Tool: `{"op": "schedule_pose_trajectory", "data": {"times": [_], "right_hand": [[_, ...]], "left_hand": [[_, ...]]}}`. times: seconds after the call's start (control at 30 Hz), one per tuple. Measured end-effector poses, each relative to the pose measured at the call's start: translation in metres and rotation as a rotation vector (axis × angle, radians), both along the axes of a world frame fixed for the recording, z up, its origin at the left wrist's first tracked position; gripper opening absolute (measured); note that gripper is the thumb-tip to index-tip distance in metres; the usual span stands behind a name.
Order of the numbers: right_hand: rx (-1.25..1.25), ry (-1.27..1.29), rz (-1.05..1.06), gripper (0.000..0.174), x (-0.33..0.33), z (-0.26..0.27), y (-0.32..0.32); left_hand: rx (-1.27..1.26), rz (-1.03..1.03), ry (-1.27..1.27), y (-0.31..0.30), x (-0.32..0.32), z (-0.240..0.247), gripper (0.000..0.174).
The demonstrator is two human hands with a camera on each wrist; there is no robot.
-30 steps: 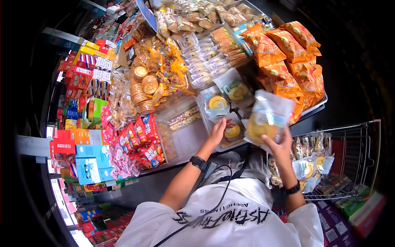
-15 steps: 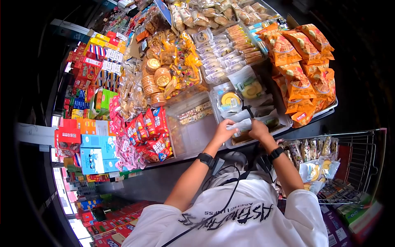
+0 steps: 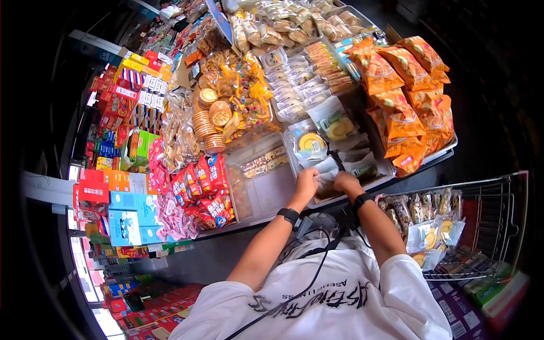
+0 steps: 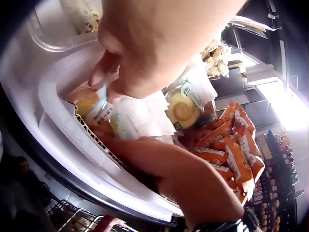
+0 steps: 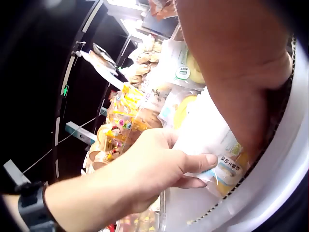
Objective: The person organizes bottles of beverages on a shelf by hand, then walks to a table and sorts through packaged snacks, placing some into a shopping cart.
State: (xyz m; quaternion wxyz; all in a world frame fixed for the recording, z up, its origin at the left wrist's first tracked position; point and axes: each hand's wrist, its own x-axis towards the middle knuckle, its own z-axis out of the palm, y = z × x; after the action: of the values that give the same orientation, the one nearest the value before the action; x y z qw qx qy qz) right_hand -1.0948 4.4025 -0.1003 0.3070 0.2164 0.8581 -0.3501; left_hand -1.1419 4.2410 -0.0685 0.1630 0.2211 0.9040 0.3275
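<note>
My left hand (image 3: 307, 184) is low over the front of a clear bin, pinching a bagged pastry (image 5: 228, 169) between thumb and fingers. The bag is clear and white with a small printed label, and yellow pastry shows through. Beside it, my right hand (image 3: 347, 184) reaches down into the bin along a cardboard edge (image 4: 94, 137). Its fingers lie against the lower side of the bags in the left wrist view, and their tips are hidden. Behind both hands are a bagged yellow ring-shaped pastry (image 3: 310, 144) and another bagged pastry (image 3: 338, 126).
Orange snack bags (image 3: 396, 107) are piled right of the bin. A wire shopping cart (image 3: 481, 226) with bagged pastries (image 3: 433, 235) stands at the right. Left of the bin are a clear tray (image 3: 272, 192), red snack packs (image 3: 204, 192) and stacked round crackers (image 3: 208, 124).
The right hand has brought a bagged pastry from the right down into the bin. The left hand has gone from lying open over the bin to pinching a bag.
</note>
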Motion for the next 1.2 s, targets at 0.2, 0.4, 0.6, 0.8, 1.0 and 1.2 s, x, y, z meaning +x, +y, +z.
{"op": "schedule_pose_trajectory", "data": {"times": [0.2,0.4,0.6,0.8,1.0,1.2], "right_hand": [[-0.064,0.159,-0.105,0.035,0.007,0.004,-0.011],[0.002,0.187,-0.045,0.04,0.038,0.074,0.007],[-0.073,0.794,-0.575,0.027,0.138,0.134,0.057],[0.634,0.575,-0.861,0.031,0.307,0.052,0.139],[0.337,0.207,-0.842,0.089,0.422,-0.055,0.145],[0.443,0.244,-1.068,0.112,0.414,-0.083,0.123]], "left_hand": [[0.091,-0.069,0.259,-0.001,0.003,0.007,0.02],[-0.032,-0.208,0.271,0.001,0.001,0.004,0.03],[-0.004,-0.089,0.134,0.011,0.007,0.016,0.03],[-0.077,-0.185,0.266,0.005,0.017,0.012,0.037],[-0.454,-0.33,0.35,0.019,0.024,0.026,0.049],[-0.546,-0.361,0.314,0.027,0.015,0.029,0.048]]}}
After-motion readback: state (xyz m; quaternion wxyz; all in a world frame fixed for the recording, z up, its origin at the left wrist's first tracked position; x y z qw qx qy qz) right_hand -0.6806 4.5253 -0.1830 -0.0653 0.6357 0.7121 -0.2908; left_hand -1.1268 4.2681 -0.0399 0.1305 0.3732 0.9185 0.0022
